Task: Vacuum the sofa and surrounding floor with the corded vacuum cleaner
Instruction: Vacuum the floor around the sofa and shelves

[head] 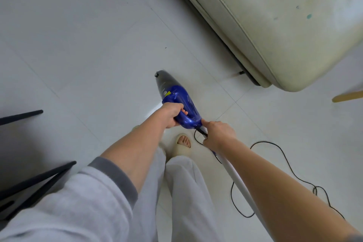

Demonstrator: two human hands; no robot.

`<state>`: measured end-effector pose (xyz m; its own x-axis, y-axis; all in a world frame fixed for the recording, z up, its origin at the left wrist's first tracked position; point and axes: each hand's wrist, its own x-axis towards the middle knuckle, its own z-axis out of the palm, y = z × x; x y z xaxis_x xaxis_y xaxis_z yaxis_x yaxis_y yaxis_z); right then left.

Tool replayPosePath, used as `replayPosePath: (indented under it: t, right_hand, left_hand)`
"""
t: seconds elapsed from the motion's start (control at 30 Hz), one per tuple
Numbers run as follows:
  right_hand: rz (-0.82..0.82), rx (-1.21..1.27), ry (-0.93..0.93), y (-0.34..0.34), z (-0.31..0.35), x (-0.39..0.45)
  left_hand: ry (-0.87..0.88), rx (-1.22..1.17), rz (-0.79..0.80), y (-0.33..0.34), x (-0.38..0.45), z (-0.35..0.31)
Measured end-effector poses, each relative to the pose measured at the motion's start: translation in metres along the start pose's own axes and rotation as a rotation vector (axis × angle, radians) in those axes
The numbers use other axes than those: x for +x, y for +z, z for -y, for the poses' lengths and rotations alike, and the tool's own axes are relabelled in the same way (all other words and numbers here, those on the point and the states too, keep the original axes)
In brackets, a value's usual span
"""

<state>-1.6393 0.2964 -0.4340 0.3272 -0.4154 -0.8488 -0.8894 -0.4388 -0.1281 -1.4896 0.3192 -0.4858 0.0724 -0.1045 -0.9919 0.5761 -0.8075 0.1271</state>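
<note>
Blue handheld vacuum cleaner (179, 102), grey nose pointing away over the floor, body held off the tiles between both hands. Hard plastic shell, rigid; looks light enough for one hand, though the nose-forward shape likely tips down if held loosely. Glossy surface, probably a bit slick. Best hold is the loop handle at the rear.

Left hand (172, 114): fingers wrapped round that loop handle, tips showing on its inner side. A firm grip, from the look of it.

Right hand (218, 133): just behind the left fingers, at the tail of the body. Fingers curled round a pale tube (235, 179) that runs back under the right forearm; the forefinger tip touches the blue rear end. Whether the tube is joined to the body I cannot tell.

Black cord (275, 165): leaves the body's tail right beside the right fingers, then trails in slack loops on the floor behind them. Limp, prone to snagging feet.

White tiled floor (88, 45) all round. Cream sofa (284, 25) lies ahead and to the right of the fingers, well apart. A slippered foot (182, 145) stands below the hands.
</note>
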Motion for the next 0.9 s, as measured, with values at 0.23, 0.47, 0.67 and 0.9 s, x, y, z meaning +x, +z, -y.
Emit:
replayPosePath:
  t: [0.23,0.47,0.67,0.9]
  right_hand:
    - [-0.089,0.126,0.007,0.011,0.008,0.013]
    - [-0.127,0.252,0.099,0.021,-0.029,0.013]
    - [-0.165,0.246,0.183,0.028,-0.079,0.013]
    - [-0.127,0.254,0.226,0.032,-0.085,0.024]
  left_hand:
    - [0.068,0.147,-0.072,0.004,0.004,-0.024]
    - [0.086,0.25,-0.034,0.053,0.011,-0.022]
    - [0.087,0.281,0.025,0.107,0.018,-0.013]
    - [0.09,0.327,0.045,0.116,0.039,-0.014]
